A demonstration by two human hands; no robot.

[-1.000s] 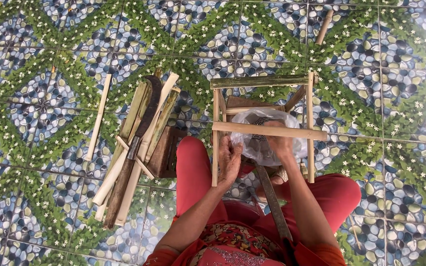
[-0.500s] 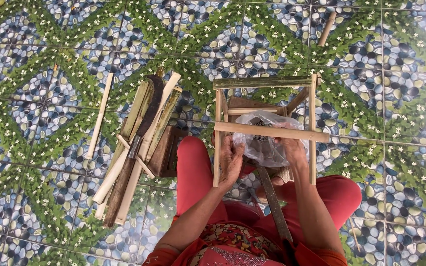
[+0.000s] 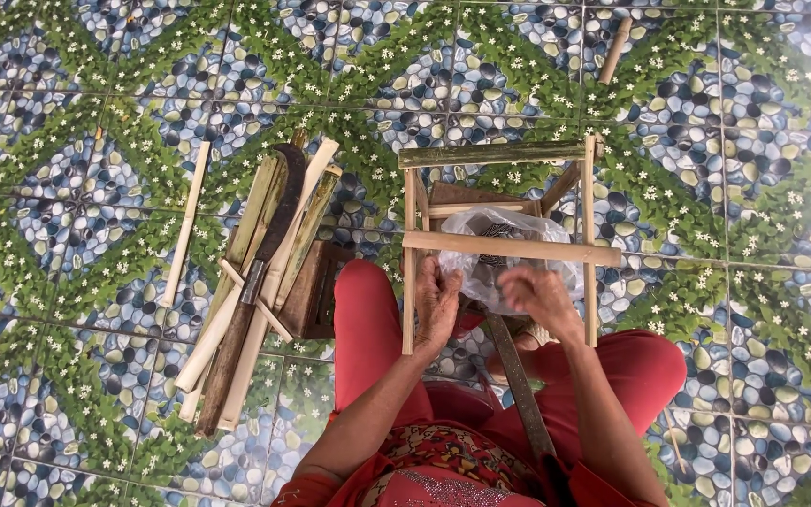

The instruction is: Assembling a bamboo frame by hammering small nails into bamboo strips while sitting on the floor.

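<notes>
A small bamboo frame (image 3: 509, 246) stands on the tiled floor between my knees. A clear plastic bag (image 3: 481, 268) with something dark inside lies within the frame, under its middle crossbar. My left hand (image 3: 437, 299) is beside the frame's left post, fingers curled near the bag's edge. My right hand (image 3: 539, 296) hovers just below the crossbar at the bag, fingers bent. Whether either hand pinches the plastic is unclear.
A bundle of split bamboo slats (image 3: 265, 282) lies to my left with a curved dark blade (image 3: 269, 244) on top, next to a brown wooden block (image 3: 312, 291). A loose stick (image 3: 185, 221) lies farther left, another (image 3: 614, 49) at the top right. A long dark strip (image 3: 518, 385) rests on my lap.
Both hands have come down from the bag's top towards me; the right hand moved right and lower. The bag now shows more fully under the crossbar.
</notes>
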